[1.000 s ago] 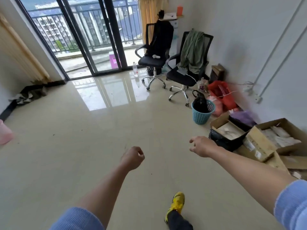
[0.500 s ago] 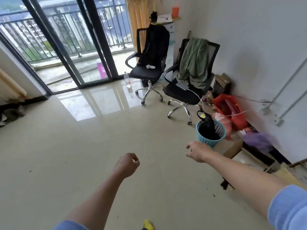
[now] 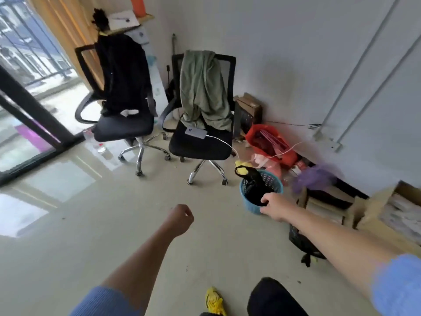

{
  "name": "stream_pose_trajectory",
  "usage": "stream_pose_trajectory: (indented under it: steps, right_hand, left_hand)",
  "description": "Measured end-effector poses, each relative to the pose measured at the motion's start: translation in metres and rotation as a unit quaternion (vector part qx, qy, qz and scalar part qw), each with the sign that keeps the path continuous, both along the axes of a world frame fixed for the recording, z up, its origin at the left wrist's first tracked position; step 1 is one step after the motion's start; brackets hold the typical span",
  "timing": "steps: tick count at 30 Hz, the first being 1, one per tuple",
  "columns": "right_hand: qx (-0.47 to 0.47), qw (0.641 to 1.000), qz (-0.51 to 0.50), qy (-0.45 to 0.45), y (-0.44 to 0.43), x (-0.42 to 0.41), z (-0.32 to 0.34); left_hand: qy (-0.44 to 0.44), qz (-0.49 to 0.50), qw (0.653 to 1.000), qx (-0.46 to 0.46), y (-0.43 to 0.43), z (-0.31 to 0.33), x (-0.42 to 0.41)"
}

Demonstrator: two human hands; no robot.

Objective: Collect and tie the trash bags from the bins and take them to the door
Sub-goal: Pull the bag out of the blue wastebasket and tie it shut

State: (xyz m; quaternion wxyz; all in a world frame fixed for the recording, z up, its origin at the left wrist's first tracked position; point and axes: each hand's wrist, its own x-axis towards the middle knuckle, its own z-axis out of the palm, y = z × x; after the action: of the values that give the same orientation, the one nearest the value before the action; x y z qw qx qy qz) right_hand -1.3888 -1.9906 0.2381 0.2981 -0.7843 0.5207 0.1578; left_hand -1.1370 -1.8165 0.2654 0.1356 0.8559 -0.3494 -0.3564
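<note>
Since a second ago I have stepped in close, and my right hand point(image 3: 274, 207), which hung over bare floor, now sits at the near rim of the blue bin point(image 3: 248, 204). Nearest me, my yellow shoe point(image 3: 214, 302) is planted on the tiles. Ahead of it my left hand point(image 3: 181, 218) is clenched in a fist and holds nothing, well apart from the bin.

My right thumb and fingers are spread over the edge of the black trash bag point(image 3: 255, 190) that lines the bin. I cannot tell whether they have closed on the plastic or only touch it. The bag is not yet out, and one handle loop stands up at the far rim.

I judge the bin light. If I pull with one hand, the bin may come up with the bag or tip and spill, so my idle left hand should steady the rim.

Just beyond, a white cable point(image 3: 224, 142) runs down from a phone point(image 3: 195, 132) on the chair point(image 3: 200, 147) towards the clutter beside the bin. A wide swing of the bag could snag it and drag the phone off.
</note>
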Motion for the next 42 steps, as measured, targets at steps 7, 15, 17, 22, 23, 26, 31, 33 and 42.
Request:
stream_pose_trajectory:
  steps: [7, 15, 17, 22, 23, 26, 31, 33, 42]
  right_hand:
    - [0.022, 0.995, -0.092, 0.02, -0.106, 0.011, -0.027]
    - [0.105, 0.98, -0.169, 0.027, -0.237, 0.033, -0.103]
    - [0.118, 0.977, -0.179, 0.022, -0.261, 0.04, -0.112]
    - [0.143, 0.965, -0.22, 0.014, -0.303, 0.049, -0.139]
    - [0.149, 0.961, -0.234, 0.015, -0.31, 0.049, -0.15]
    - [0.169, 0.945, -0.281, 0.016, -0.324, 0.046, -0.183]
    - [0.197, 0.913, -0.356, 0.011, -0.332, 0.051, -0.254]
    - [0.216, 0.895, -0.391, 0.004, -0.332, 0.058, -0.292]
    - [0.274, 0.839, -0.47, -0.008, -0.315, 0.099, -0.461]
  left_hand:
    - [0.015, -0.118, 0.993, 0.014, -0.166, -0.019, 0.036]
    - [0.021, -0.15, 0.984, 0.099, -0.318, -0.079, 0.072]
    - [0.028, -0.149, 0.982, 0.109, -0.352, -0.09, 0.078]
    - [0.067, -0.171, 0.97, 0.156, -0.422, -0.127, 0.074]
    - [0.07, -0.183, 0.966, 0.167, -0.438, -0.137, 0.072]
    - [0.076, -0.223, 0.953, 0.189, -0.484, -0.175, 0.065]
    - [0.057, -0.278, 0.936, 0.207, -0.546, -0.269, 0.053]
    - [0.038, -0.303, 0.928, 0.212, -0.566, -0.315, 0.05]
    - [0.095, -0.28, 0.912, 0.285, -0.598, -0.494, 0.041]
